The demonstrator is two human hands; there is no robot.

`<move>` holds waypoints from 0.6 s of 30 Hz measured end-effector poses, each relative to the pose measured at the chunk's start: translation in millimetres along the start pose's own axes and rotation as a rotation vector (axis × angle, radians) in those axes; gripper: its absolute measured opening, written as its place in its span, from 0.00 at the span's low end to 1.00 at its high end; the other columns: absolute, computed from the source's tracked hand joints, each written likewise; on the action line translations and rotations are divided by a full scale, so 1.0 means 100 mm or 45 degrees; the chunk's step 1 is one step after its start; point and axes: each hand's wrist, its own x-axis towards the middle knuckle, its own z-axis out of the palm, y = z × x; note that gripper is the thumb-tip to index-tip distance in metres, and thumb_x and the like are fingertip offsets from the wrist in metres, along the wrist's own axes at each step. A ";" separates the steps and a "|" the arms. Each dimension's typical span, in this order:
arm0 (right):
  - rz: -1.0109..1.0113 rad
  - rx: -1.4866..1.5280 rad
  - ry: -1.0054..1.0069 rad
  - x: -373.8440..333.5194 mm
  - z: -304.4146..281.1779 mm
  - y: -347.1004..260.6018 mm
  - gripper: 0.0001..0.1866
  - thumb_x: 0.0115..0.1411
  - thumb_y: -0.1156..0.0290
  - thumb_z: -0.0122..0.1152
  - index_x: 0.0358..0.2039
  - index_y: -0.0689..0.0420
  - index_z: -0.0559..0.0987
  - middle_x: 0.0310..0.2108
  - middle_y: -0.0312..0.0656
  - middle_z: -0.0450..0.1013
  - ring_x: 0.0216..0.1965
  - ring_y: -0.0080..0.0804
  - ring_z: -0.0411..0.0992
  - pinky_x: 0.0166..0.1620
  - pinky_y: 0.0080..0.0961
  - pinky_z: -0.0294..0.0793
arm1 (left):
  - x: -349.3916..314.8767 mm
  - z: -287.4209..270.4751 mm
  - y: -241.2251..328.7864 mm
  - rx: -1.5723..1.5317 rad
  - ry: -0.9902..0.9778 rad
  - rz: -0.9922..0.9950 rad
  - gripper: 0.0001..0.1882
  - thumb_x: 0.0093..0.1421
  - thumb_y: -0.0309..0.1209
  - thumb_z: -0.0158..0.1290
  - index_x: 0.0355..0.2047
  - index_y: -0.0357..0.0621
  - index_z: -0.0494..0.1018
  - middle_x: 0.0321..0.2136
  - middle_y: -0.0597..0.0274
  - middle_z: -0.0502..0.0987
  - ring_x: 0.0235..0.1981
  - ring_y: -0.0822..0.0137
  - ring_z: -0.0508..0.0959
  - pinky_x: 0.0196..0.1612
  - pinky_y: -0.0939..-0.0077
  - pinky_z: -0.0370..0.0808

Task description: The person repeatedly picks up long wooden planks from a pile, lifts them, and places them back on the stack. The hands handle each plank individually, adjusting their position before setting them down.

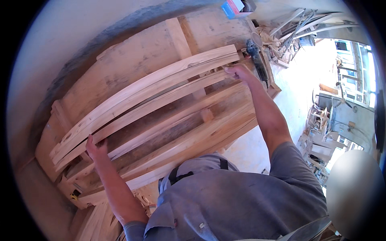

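Note:
A long pale wooden board [169,101] lies slantwise across the workbench. My left hand [95,149] grips it near its left end, with the thumb on top and the fingers partly hidden beneath. Close to the board's right end, my right hand [240,72] is closed over the edge. Two more boards lie side by side just beyond, the outermost being a light timber [148,78]. On my near side, another beam [161,127] runs roughly parallel, with a gap between it and the held board.
A dark power tool [257,58] rests at the bench's right end. Beyond the boards is a dusty bench top [132,62] with a crosspiece. A blue and pink box [237,9] sits at the far side. A small yellow-and-black item [75,195] lies at the left. Wood scraps [277,48] are heaped right.

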 end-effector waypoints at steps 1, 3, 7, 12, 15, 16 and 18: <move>-0.038 0.011 0.017 0.00 -0.07 0.05 0.18 0.56 0.49 0.64 0.22 0.49 0.75 0.18 0.25 0.61 0.18 0.14 0.53 0.22 0.19 0.49 | 0.00 0.03 0.01 0.035 -0.019 0.001 0.24 0.59 0.36 0.56 0.54 0.44 0.66 0.52 0.49 0.66 0.54 0.50 0.66 0.54 0.43 0.68; -0.118 0.024 0.030 -0.30 0.02 -0.37 0.19 0.55 0.47 0.64 0.23 0.49 0.76 0.18 0.24 0.60 0.17 0.14 0.52 0.22 0.19 0.47 | 0.07 -0.05 -0.01 0.040 -0.040 0.032 0.22 0.58 0.37 0.57 0.52 0.44 0.68 0.50 0.52 0.68 0.52 0.53 0.68 0.52 0.48 0.70; -0.062 0.052 0.157 -0.60 0.11 -0.79 0.21 0.54 0.44 0.64 0.26 0.51 0.78 0.18 0.24 0.59 0.17 0.14 0.50 0.21 0.20 0.44 | 0.37 -0.15 -0.03 -0.106 -0.059 0.086 0.21 0.58 0.39 0.57 0.48 0.42 0.71 0.47 0.55 0.72 0.49 0.60 0.71 0.50 0.59 0.72; 0.093 0.013 0.319 -0.47 0.16 -0.76 0.27 0.54 0.42 0.62 0.38 0.56 0.80 0.23 0.30 0.68 0.20 0.19 0.61 0.23 0.22 0.58 | 0.66 -0.43 -0.13 0.228 -0.136 0.323 0.21 0.58 0.37 0.55 0.50 0.40 0.71 0.49 0.55 0.73 0.50 0.58 0.73 0.53 0.59 0.71; 0.153 0.099 0.179 -0.18 0.05 -0.35 0.38 0.54 0.39 0.58 0.59 0.52 0.71 0.61 0.49 0.63 0.59 0.43 0.64 0.53 0.48 0.66 | 0.03 0.04 0.00 0.127 0.010 -0.047 0.21 0.57 0.33 0.55 0.50 0.38 0.71 0.48 0.54 0.74 0.49 0.56 0.74 0.54 0.57 0.70; 0.180 0.063 0.196 -0.18 0.02 -0.33 0.39 0.54 0.39 0.58 0.60 0.51 0.70 0.61 0.49 0.63 0.59 0.44 0.63 0.53 0.49 0.66 | 0.01 -0.02 0.04 0.130 -0.030 -0.095 0.21 0.57 0.33 0.56 0.50 0.39 0.71 0.47 0.54 0.74 0.49 0.56 0.74 0.54 0.56 0.70; 0.228 0.007 0.201 -0.26 0.12 -0.43 0.40 0.54 0.39 0.57 0.61 0.50 0.68 0.62 0.49 0.62 0.61 0.45 0.61 0.53 0.51 0.66 | 0.00 -0.08 0.13 0.095 -0.014 -0.016 0.20 0.56 0.33 0.56 0.49 0.41 0.72 0.45 0.54 0.75 0.48 0.55 0.74 0.52 0.54 0.71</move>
